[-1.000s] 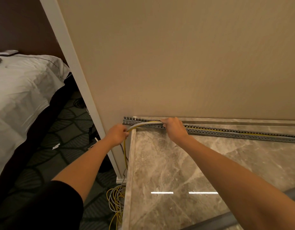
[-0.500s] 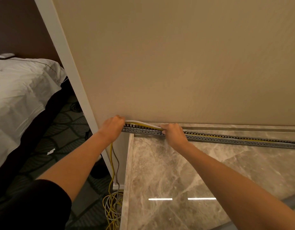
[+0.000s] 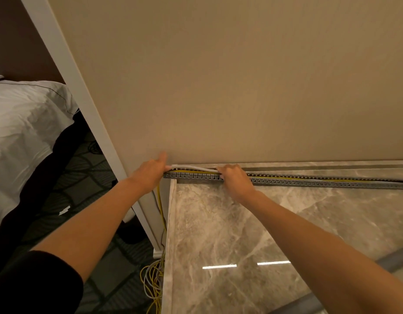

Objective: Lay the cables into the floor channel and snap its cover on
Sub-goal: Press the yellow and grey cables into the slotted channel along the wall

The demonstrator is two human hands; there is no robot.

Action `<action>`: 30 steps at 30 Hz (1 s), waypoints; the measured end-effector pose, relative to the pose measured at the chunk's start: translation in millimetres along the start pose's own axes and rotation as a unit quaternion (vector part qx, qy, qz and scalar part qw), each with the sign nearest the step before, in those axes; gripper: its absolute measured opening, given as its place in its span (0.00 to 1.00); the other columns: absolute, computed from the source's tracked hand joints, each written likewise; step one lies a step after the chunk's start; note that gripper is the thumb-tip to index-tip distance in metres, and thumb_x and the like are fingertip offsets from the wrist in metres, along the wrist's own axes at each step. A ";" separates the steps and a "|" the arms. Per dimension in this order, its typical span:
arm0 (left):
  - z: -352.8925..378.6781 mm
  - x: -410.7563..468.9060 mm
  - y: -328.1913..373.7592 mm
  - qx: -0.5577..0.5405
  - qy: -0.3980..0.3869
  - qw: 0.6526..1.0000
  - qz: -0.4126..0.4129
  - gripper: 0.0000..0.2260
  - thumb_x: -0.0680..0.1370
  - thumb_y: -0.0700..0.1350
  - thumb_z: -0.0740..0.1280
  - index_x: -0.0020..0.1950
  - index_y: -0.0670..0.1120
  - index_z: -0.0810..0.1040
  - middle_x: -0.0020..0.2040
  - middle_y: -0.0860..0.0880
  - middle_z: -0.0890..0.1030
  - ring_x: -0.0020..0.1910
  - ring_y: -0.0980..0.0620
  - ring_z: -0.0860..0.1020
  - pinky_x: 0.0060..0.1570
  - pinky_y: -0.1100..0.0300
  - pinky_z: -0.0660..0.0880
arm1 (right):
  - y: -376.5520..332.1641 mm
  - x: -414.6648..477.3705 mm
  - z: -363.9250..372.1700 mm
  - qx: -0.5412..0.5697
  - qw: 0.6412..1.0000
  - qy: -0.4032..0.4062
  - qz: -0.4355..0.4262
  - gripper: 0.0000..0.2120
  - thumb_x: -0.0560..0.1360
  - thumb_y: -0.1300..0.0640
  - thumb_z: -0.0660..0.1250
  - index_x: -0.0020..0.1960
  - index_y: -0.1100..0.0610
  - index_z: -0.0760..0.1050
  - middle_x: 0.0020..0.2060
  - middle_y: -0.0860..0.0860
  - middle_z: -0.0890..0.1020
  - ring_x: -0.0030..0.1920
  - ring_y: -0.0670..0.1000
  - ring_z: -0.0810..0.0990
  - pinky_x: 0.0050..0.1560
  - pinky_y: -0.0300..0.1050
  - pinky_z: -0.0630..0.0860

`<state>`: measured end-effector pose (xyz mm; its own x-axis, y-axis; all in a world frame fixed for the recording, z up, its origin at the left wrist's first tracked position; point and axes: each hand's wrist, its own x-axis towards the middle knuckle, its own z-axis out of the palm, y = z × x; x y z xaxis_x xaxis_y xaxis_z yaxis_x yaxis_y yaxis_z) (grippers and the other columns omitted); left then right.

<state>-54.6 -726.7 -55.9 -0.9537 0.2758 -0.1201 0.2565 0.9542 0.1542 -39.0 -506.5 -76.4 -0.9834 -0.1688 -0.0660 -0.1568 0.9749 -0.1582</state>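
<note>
I'm mid-lay: my left hand (image 3: 150,172) and right hand (image 3: 235,179) fingers clamp the white cable (image 3: 193,167), bowed between them just above the channel (image 3: 309,181); pressing down comes next, I judge.

A beige wall (image 3: 241,75) meets glossy marble floor (image 3: 252,223); a white-sheeted bed (image 3: 21,123) stands on patterned carpet (image 3: 66,191).
</note>
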 end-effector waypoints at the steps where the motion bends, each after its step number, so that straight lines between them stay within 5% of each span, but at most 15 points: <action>1: -1.6 1.7 0.7 0.016 0.004 1.000 0.006 0.06 0.81 0.40 0.59 0.55 0.39 0.65 0.59 0.36 0.78 0.54 0.39 0.78 0.50 0.50 0.75 | -0.2 -1.4 0.3 -0.006 1.000 -0.001 -0.001 0.20 0.79 0.67 0.56 0.70 0.60 0.68 0.62 0.60 0.76 0.63 0.60 0.72 0.60 0.50 0.71; 6: -5.8 8.5 37.6 0.059 0.061 0.996 0.040 0.06 0.81 0.42 0.58 0.54 0.41 0.72 0.56 0.39 0.73 0.51 0.41 0.73 0.43 0.54 0.64 | 0.7 -4.9 -0.9 -0.009 1.000 -0.013 -0.010 0.21 0.80 0.66 0.55 0.73 0.59 0.63 0.65 0.59 0.74 0.65 0.59 0.70 0.64 0.49 0.67; 13: -6.6 11.9 72.3 0.138 0.074 0.984 0.084 0.13 0.77 0.30 0.59 0.59 0.38 0.74 0.60 0.40 0.75 0.58 0.41 0.75 0.53 0.51 0.72 | 19.2 -15.2 -10.8 0.029 0.998 0.029 0.050 0.14 0.80 0.62 0.59 0.64 0.64 0.72 0.62 0.59 0.75 0.62 0.60 0.74 0.58 0.50 0.71; 21: -5.0 5.5 52.0 0.148 0.027 0.988 -0.029 0.11 0.78 0.33 0.60 0.60 0.38 0.75 0.60 0.39 0.77 0.58 0.40 0.77 0.55 0.52 0.74 | 21.0 -17.3 -10.1 0.016 0.997 0.047 0.054 0.13 0.77 0.71 0.60 0.60 0.63 0.72 0.58 0.58 0.76 0.58 0.60 0.75 0.49 0.50 0.71; 30: 11.2 6.6 88.2 0.146 0.062 0.983 0.090 0.12 0.78 0.33 0.60 0.61 0.39 0.72 0.60 0.40 0.74 0.58 0.41 0.75 0.53 0.50 0.73 | 24.5 -22.3 -9.0 -0.008 0.997 0.063 0.037 0.15 0.78 0.68 0.60 0.62 0.62 0.76 0.60 0.57 0.75 0.63 0.56 0.71 0.55 0.47 0.72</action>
<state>-36.6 -639.5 -54.1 -0.8958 0.4445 0.0067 0.4400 0.8888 -0.1280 -21.8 -477.6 -69.9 -0.9959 -0.0771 0.0477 -0.0831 0.9866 -0.1407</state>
